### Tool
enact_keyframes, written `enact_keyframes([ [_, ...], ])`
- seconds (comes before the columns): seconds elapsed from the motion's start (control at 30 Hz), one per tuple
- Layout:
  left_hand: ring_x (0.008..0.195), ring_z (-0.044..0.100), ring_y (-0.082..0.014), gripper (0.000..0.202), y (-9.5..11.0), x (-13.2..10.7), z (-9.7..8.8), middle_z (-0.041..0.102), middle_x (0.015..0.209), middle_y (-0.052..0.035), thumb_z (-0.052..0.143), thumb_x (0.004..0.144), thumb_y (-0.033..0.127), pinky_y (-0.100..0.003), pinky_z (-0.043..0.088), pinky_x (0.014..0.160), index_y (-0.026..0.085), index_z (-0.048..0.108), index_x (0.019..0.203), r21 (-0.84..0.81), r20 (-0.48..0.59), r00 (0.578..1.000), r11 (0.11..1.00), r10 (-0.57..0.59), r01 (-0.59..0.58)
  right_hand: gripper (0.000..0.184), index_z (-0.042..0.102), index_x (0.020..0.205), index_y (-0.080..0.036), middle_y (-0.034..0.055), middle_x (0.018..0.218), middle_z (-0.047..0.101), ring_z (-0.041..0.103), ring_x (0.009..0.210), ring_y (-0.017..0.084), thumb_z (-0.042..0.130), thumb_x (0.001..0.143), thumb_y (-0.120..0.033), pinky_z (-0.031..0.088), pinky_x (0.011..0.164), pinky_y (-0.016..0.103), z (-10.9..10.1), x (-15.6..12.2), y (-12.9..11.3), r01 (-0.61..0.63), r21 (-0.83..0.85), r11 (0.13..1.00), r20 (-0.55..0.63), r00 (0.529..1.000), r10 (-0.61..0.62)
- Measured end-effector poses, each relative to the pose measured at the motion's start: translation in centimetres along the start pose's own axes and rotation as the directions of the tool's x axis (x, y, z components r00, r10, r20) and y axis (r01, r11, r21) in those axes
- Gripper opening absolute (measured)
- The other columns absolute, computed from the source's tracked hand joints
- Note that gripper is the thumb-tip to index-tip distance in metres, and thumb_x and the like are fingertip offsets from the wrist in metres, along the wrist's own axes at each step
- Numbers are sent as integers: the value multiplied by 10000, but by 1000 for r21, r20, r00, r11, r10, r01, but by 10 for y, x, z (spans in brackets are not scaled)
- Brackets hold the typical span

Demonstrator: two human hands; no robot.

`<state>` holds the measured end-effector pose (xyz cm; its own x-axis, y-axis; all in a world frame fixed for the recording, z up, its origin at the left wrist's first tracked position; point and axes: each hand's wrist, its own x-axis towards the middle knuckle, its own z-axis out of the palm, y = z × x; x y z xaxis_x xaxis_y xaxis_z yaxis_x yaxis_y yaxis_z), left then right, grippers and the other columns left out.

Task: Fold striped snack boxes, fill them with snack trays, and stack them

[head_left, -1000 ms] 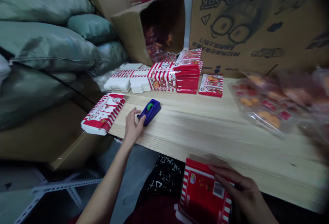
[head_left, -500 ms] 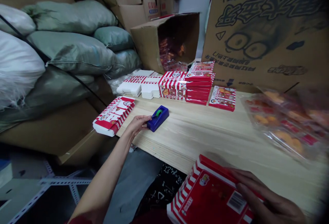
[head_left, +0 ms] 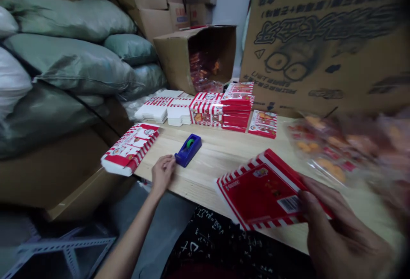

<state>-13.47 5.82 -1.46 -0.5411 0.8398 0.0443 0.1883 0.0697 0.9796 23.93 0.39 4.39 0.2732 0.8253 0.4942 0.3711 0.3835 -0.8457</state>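
My right hand (head_left: pixel 339 232) grips a flat red box with white stripes (head_left: pixel 262 191) by its right end and holds it tilted over the near edge of the wooden table (head_left: pixel 243 155). My left hand (head_left: pixel 162 172) rests on the table's left front edge with its fingers curled, pinching at the near end of a blue tape dispenser (head_left: pixel 188 150). What lies between those fingers is too small to make out. A stack of folded red-and-white boxes (head_left: pixel 130 148) overhangs the table's left corner beside that hand.
More red-and-white boxes (head_left: pixel 221 108) are piled at the table's back, with white flattened ones (head_left: pixel 156 110) to their left. Clear snack packets (head_left: pixel 333 146) lie at the right. An open carton (head_left: pixel 195 54), a big printed carton (head_left: pixel 323 44) and grey-green sacks (head_left: pixel 70 65) stand behind.
My right hand has lifted the red box from my lap up over the table's edge. My left hand has drawn back a little from the tape dispenser's end.
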Motion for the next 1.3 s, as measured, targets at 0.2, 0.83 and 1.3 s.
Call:
enact_keyframes([
  [0.2, 663, 646, -138, 230, 103, -86, 61, 733, 808, -10, 748, 879, 364, -286, 558, 717, 214, 805, 1045, -241, 266, 957, 969, 116, -50, 372, 742, 1232, -349, 47, 1258, 731, 708, 1103, 253, 663, 953, -116, 611, 912, 456, 25, 13, -9, 266, -6, 964, 47, 963, -265],
  [0.83, 600, 485, -147, 205, 114, -96, 112, 521, 592, 45, 785, 864, 411, -276, 416, 610, 271, 804, 1013, -37, 504, 818, 953, 278, -301, 543, 588, 1444, -411, 62, 1263, 668, 667, 1122, 209, 533, 1013, -84, 636, 898, 379, -2, 25, -38, 287, 62, 956, 339, 895, -291],
  [1.3, 1063, 705, -267, 321, 60, -30, 161, 767, 1203, -87, 598, 965, 420, -390, 524, 968, 223, 742, 1173, 42, 799, 549, 886, 247, -461, 324, 711, 1277, -223, 93, 1215, 751, 716, 1134, 221, 542, 1030, -347, 589, 984, 359, 12, 2, 76, -76, -239, 968, 235, 963, 134],
])
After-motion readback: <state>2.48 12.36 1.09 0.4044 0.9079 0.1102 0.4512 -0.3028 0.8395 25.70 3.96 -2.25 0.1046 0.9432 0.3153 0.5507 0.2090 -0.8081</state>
